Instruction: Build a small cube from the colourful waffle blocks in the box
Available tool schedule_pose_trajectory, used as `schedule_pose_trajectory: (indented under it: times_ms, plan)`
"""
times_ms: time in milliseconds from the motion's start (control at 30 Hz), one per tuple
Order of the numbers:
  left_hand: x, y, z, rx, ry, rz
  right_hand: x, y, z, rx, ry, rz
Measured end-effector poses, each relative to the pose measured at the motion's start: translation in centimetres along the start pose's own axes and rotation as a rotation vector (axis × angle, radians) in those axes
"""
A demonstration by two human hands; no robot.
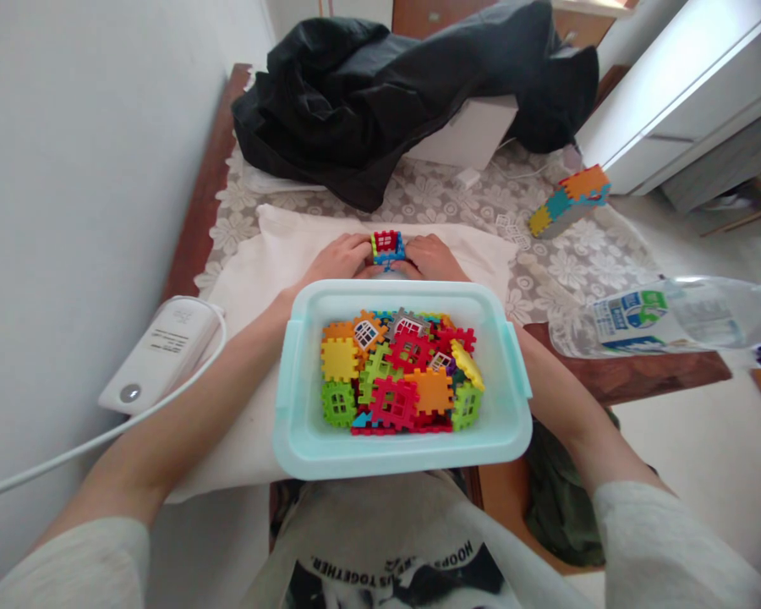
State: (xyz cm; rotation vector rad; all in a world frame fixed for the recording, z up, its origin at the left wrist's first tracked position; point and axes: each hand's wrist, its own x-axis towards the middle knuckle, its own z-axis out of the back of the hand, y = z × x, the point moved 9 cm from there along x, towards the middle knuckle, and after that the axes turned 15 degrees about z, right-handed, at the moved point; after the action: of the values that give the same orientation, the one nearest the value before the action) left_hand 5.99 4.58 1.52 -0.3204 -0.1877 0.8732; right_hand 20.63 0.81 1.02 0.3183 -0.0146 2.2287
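Observation:
Beyond the light-blue tub, a small box shape of interlocking plastic panels (388, 246) sits between my two hands. A red window panel forms its back, with green at the left and blue at the right and front. My left hand (339, 256) grips its left side, fingers curled. On the opposite side my right hand (436, 256) holds it with bent fingers. The tub's rim hides the lower part of both hands. In the tub (393, 463) lies a heap of red, orange, yellow and green panels, some with windows.
A plastic water bottle (665, 317) lies at the right. An assembled block of panels (571, 200) stands on the lace tablecloth (589, 271). White power bank-like device (161, 351) with a cable lies left. Black cloth (355, 93) covers a white box (466, 135) behind.

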Motion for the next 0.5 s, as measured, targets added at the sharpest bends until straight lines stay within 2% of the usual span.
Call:
schedule_pose_trajectory:
  times_ms: [267,500]
  plan:
    - [0.2,0.3,0.1,-0.033,-0.033,-0.006,-0.4,-1.1,-0.3,0.113,-0.052,-0.046]
    - [0.4,0.6,-0.1,-0.036,-0.023,0.012,-0.4,-1.6,-0.7,0.158,-0.067,-0.031]
